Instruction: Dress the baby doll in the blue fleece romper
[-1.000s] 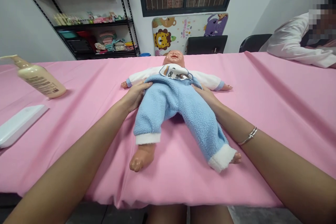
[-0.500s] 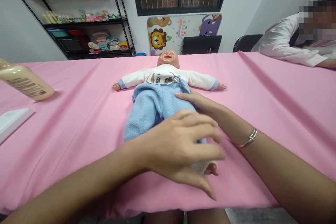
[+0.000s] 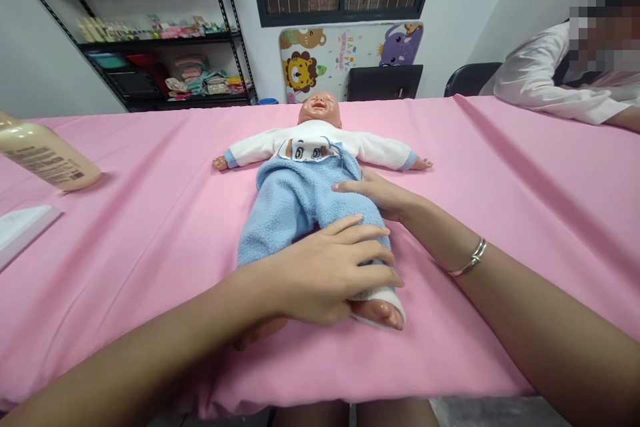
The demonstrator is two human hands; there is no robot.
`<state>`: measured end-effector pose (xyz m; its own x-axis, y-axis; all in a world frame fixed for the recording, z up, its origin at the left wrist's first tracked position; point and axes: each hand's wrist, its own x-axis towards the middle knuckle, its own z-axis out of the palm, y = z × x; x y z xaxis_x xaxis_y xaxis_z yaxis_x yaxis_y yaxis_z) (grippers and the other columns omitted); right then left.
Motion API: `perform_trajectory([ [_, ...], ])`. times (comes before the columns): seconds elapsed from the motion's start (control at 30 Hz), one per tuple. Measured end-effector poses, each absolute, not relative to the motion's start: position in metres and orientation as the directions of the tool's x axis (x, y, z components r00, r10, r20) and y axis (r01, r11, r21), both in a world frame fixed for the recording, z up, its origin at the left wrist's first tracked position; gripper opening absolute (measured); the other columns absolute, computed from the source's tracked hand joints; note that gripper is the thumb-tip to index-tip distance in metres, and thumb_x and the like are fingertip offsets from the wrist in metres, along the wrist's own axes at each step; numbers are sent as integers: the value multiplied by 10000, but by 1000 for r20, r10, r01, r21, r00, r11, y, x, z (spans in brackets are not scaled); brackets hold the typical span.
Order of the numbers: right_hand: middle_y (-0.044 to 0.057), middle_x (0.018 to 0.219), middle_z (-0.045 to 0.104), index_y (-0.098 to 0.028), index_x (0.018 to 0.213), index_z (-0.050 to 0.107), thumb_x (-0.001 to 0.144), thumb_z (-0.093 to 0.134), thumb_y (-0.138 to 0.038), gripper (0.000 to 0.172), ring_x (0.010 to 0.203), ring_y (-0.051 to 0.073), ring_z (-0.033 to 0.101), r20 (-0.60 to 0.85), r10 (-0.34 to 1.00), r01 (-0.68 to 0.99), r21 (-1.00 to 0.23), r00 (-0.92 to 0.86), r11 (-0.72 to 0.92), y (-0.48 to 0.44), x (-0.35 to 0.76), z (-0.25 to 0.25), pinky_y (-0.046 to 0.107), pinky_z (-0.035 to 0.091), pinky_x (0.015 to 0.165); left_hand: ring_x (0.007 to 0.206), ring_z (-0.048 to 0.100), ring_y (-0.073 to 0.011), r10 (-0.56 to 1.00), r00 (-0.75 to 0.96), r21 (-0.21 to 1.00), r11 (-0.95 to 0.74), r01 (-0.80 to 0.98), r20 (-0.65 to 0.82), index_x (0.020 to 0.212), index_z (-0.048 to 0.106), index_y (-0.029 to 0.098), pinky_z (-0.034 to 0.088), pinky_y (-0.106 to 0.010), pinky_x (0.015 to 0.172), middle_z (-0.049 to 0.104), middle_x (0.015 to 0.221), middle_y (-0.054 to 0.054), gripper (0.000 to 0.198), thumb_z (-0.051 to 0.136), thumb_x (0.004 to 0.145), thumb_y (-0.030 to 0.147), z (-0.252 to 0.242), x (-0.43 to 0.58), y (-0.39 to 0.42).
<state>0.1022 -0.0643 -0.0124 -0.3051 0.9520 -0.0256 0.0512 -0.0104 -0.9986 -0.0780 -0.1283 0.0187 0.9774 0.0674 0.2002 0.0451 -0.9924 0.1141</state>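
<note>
Blue-clad plastic baby doll (image 3: 300, 193), beige lotion bottle (image 3: 45, 159) well apart
Left hand (image 3: 325, 273) grip is wrapping, hiding, its ankles; right hand (image 3: 375, 192) is resting open.

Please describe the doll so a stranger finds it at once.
On the pink-draped table, look at the middle. The plastic baby doll in white top and blue fleece trousers lies face up; unlike the beige bottle far left, left hand and right hand rest on it.

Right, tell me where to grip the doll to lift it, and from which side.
Probably the trunk at the waist of the blue trousers, one hand per flank, from the near edge. The doll lies on its back, head away, arms spread; the right hand rests at its hip, the left hand on the shins.
</note>
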Motion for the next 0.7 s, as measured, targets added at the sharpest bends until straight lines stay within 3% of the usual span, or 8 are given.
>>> perform_trajectory([
  [0.07, 78, 1150, 669, -189, 1096, 638, 757, 753, -382, 407, 1077, 281, 619, -26, 948, 48, -999, -316, -11, -66, 100, -12, 458, 533, 957, 1173, 490, -237, 43, 966, 22, -999, 38, 254, 1071, 609, 187, 346, -406, 1048, 646, 1096, -60, 174, 498, 940, 220, 15, -77, -126],
  [0.17, 57, 1243, 632, -206, 1179, 610, 773, 738, -397, 467, 1133, 263, 591, 23, 957, 58, -997, -289, 42, -68, 96, -12, 423, 515, 968, 1025, 538, -197, -26, 936, -135, -991, 23, 350, 981, 612, 182, 355, -382, 1011, 653, 1004, -37, 186, 426, 972, 190, 12, -75, -125],
  [0.23, 41, 1275, 614, -210, 1210, 599, 806, 695, -420, 465, 1168, 246, 564, 123, 966, 104, -983, -229, 150, -67, 94, -13, 393, 478, 995, 927, 551, -166, -58, 912, -209, -978, 30, 406, 931, 609, 182, 357, -359, 1007, 653, 928, -22, 224, 392, 976, 154, 11, -73, -126],
  [0.3, 52, 1164, 660, -174, 1139, 636, 828, 648, -441, 410, 1091, 244, 586, 243, 960, 184, -946, -140, 267, -63, 95, -15, 372, 475, 940, 874, 554, -147, -79, 882, -247, -968, 43, 465, 911, 606, 181, 356, -343, 1013, 654, 877, -13, 244, 375, 976, 138, 11, -72, -128],
  [0.37, 53, 903, 683, -135, 929, 668, 797, 654, -418, 313, 881, 228, 603, 339, 941, 287, -899, -19, 329, -55, 99, -18, 344, 473, 786, 834, 556, -139, -110, 848, -262, -964, 36, 519, 928, 607, 178, 362, -337, 1010, 652, 836, -4, 230, 383, 975, 151, 12, -72, -129],
  [0.47, -4, 628, 546, -162, 667, 562, 743, 668, -324, 208, 651, 165, 492, 449, 879, 406, -841, 158, 357, -43, 105, -23, 305, 382, 639, 853, 575, -142, -164, 822, -267, -964, -15, 546, 918, 615, 194, 385, -327, 984, 659, 813, 4, 199, 423, 964, 168, 14, -73, -127],
  [0.6, -21, 649, 512, -188, 682, 503, 785, 628, -291, 192, 662, 152, 455, 520, 805, 432, -820, 287, 375, -35, 105, -29, 300, 352, 671, 1126, 547, -171, -192, 848, -238, -968, -81, 494, 879, 638, 232, 384, -322, 1000, 692, 1092, 0, 175, 485, 953, 191, 14, -75, -124],
  [0.7, -27, 633, 473, -197, 666, 458, 818, 604, -310, 239, 652, 147, 424, 503, 816, 465, -817, 286, 341, -34, 105, -36, 298, 323, 658, 1137, 544, -192, -153, 902, -179, -980, -86, 404, 875, 648, 222, 402, -327, 985, 669, 1176, -22, 146, 515, 931, 201, 10, -72, -128],
])
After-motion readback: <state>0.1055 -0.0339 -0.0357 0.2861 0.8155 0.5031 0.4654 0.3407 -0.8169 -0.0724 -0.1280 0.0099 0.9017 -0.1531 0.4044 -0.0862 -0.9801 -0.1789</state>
